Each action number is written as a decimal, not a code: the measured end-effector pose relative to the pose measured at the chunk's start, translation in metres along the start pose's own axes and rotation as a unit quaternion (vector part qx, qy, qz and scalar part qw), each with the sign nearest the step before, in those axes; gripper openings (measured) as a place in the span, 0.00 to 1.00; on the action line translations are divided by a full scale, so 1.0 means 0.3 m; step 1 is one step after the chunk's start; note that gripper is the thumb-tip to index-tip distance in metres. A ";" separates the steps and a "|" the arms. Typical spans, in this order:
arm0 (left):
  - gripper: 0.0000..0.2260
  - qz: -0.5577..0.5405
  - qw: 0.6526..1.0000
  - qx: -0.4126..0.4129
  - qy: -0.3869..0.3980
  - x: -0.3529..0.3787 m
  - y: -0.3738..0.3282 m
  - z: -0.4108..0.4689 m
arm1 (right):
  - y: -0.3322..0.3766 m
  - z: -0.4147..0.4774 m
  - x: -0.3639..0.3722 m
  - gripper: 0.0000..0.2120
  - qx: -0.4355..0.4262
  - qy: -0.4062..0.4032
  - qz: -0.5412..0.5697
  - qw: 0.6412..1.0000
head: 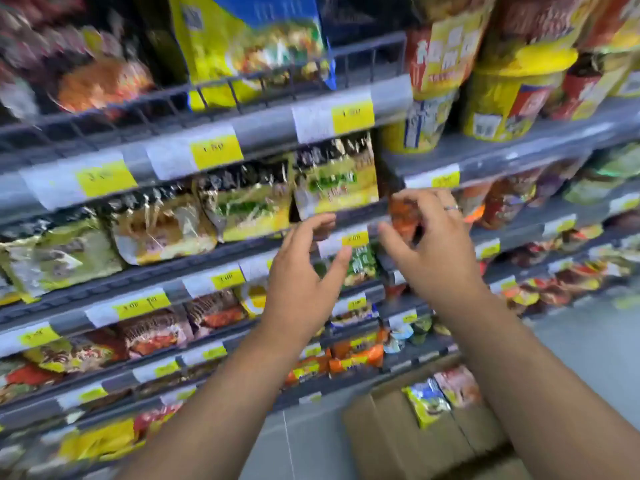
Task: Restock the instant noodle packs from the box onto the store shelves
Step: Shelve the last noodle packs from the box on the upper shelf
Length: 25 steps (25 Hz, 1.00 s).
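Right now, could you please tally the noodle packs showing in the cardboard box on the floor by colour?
Showing in the cardboard box:
Yellow pack: 1
Red-pink pack: 1
Total: 2

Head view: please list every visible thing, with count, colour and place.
shelves: several tiers, grey, across the picture
price labels: many, yellow and white, on shelf edges
noodle packs: many, mixed colours, on most tiers
noodle cups: several, mainly yellow, upper right
box: one, brown, on the floor, lower right
packs in box: two visible, one yellow-blue, one reddish
ring: one, silver, right hand
left hand: one, open, before the middle tier
right hand: one, fingers curled by an orange-red pack; grip unclear
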<state>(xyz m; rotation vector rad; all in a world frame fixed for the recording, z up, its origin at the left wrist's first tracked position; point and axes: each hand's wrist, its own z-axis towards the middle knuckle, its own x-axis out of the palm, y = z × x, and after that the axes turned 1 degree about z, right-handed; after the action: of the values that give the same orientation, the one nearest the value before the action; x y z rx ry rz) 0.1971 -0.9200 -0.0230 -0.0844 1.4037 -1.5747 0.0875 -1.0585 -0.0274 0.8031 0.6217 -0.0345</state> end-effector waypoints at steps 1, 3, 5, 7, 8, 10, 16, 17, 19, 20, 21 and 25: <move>0.15 -0.006 0.999 -0.015 0.030 0.039 0.055 -0.041 | -0.048 -0.056 0.011 0.18 0.019 0.005 -0.009 1.000; 0.15 -0.021 0.996 -0.039 0.077 0.123 0.167 -0.115 | -0.158 -0.171 0.040 0.18 0.070 0.012 -0.024 0.997; 0.16 -0.036 0.989 -0.070 0.125 0.209 0.275 -0.186 | -0.275 -0.295 0.073 0.19 0.122 0.014 -0.037 0.992; 0.17 -0.050 0.978 -0.105 0.172 0.304 0.373 -0.249 | -0.396 -0.424 0.104 0.21 0.172 0.025 -0.055 0.983; 0.17 -0.055 0.971 -0.125 0.198 0.361 0.425 -0.280 | -0.460 -0.491 0.118 0.21 0.202 0.032 -0.064 0.977; 0.17 -0.062 0.953 -0.165 0.246 0.486 0.522 -0.338 | -0.595 -0.622 0.137 0.21 0.268 0.053 -0.082 0.959; 0.16 -0.069 0.910 -0.270 0.307 0.910 0.715 -0.451 | -1.011 -0.905 0.154 0.20 0.391 0.113 -0.126 0.905; 0.15 -0.065 0.904 -0.283 0.315 0.995 0.739 -0.468 | -1.090 -0.942 0.154 0.21 0.412 0.118 -0.127 0.895; 0.15 -0.054 0.887 -0.307 0.341 1.163 0.792 -0.512 | -1.246 -1.014 0.159 0.22 0.443 0.126 -0.131 0.878; 0.15 -0.051 0.877 -0.319 0.356 1.250 0.828 -0.540 | -1.325 -1.048 0.166 0.23 0.450 0.134 -0.136 0.872; 0.15 -0.047 0.869 -0.329 0.367 1.322 0.865 -0.565 | -1.396 -1.075 0.178 0.24 0.454 0.146 -0.142 0.867; 0.15 -0.018 0.848 -0.345 0.401 1.629 1.097 -0.676 | -1.708 -1.196 0.277 0.27 0.458 0.185 -0.171 0.853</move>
<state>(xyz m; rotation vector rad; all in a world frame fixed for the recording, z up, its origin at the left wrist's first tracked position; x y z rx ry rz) 0.0193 -1.0560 -0.6044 0.1420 2.6020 -1.0663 -0.1582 -1.1580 -0.5999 1.6367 1.1403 -0.5492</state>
